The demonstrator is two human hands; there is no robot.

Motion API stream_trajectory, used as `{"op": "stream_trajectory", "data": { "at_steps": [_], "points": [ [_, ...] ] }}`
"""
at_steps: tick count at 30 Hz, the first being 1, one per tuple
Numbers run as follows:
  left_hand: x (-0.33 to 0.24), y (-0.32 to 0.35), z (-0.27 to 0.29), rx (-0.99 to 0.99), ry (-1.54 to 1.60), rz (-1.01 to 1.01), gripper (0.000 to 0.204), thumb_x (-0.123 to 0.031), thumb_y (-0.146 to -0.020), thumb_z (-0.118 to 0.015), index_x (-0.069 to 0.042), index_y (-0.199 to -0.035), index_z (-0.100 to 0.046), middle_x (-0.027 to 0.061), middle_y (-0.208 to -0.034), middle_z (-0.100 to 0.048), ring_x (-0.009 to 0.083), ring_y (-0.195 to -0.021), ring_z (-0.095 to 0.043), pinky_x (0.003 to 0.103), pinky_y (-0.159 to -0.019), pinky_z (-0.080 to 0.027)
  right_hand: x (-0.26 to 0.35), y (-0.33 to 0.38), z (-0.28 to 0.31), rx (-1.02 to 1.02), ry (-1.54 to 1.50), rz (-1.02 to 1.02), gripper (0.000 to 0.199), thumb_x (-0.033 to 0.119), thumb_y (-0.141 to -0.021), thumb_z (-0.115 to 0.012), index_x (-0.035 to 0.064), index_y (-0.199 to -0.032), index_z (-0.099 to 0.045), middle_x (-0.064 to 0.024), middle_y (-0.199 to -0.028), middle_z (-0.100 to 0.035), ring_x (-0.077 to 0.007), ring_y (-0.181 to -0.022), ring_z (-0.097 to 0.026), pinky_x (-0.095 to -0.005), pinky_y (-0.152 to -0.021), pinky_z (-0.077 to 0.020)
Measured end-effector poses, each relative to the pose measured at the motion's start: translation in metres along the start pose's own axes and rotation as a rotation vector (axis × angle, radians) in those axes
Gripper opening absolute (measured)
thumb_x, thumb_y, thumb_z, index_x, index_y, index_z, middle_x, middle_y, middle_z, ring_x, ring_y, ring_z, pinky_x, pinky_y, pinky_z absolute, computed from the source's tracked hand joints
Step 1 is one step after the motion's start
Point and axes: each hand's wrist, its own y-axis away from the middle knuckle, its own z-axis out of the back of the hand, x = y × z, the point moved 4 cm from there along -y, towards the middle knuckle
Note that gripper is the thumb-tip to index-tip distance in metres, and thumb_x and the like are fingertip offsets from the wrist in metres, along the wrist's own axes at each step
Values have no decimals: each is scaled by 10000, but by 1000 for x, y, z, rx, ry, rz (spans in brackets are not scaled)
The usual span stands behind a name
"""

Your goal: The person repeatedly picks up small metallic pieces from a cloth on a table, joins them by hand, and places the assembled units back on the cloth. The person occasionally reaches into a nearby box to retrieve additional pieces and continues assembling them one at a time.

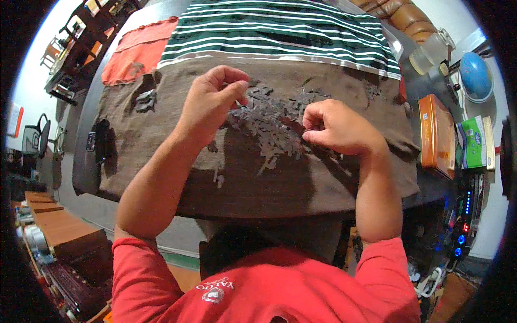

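A loose heap of small, flat dark-grey pieces (274,126) lies on a brown cloth (258,188) spread over the table; what they are I cannot make out. At the heap's left edge, raised a little, is my left hand (216,94), its thumb and fingers closed in a pinch. My right hand (336,128) is at the heap's right side, fingers curled in and thumb against them. Anything within either pinch is too small or hidden to name. A small separate clump of dark pieces (145,101) rests further left on the cloth.
Beyond the brown cloth lie a green-and-white striped cloth (269,32) and an orange-red cloth (141,48). Along the right stand an orange tin (435,134), a green tissue pack (473,141) and a clear plastic jug (429,54). A black watch-like object (91,141) sits at the left edge.
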Motion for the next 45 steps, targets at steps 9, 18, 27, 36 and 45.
{"op": "stream_trajectory", "data": {
  "at_steps": [9, 18, 27, 36, 45],
  "points": [
    [-11, 12, -30, 293, -135, 14, 337, -157, -944, -666, 41, -1206, -591, 57, -1021, -672, 114, -902, -625, 277, -811, -515, 10, -6, 0, -86, -622, 79, 111, 96, -867, -713, 45, -898, -619, 10, -784, -631, -54, -694, -555, -209, -613, -429],
    [-25, 8, -49, 256, -93, 167, 183, -175, -931, -675, 6, -946, -658, 45, -801, -681, 108, -712, -632, 242, -644, -500, 23, -3, -6, -64, -701, 218, 88, 129, -885, -682, 54, -892, -637, 39, -747, -590, -34, -619, -477, -204, -545, -379],
    [-3, 4, -48, 97, 138, 156, 175, -153, -934, -671, 21, -924, -687, 32, -742, -657, 91, -631, -588, 229, -560, -461, 16, -3, -2, -165, -658, 103, 140, 162, -915, -676, 66, -815, -656, 59, -676, -561, -25, -560, -450, -200, -512, -359],
    [-8, 9, -38, 385, -305, 191, 230, -167, -857, -737, -3, -1005, -673, 6, -750, -641, 96, -670, -591, 251, -609, -467, 8, -9, -3, -151, -745, 53, 126, 158, -913, -680, 62, -832, -666, 53, -695, -588, -23, -567, -464, -201, -523, -367],
    [-15, 15, -45, 284, -137, 40, 247, -233, -883, -742, -5, -945, -671, 83, -786, -694, 131, -725, -636, 278, -644, -518, 24, -7, -13, -86, -622, 96, 114, 126, -907, -682, 14, -893, -694, 15, -789, -657, -62, -725, -573, -241, -664, -472]
  ]
}}
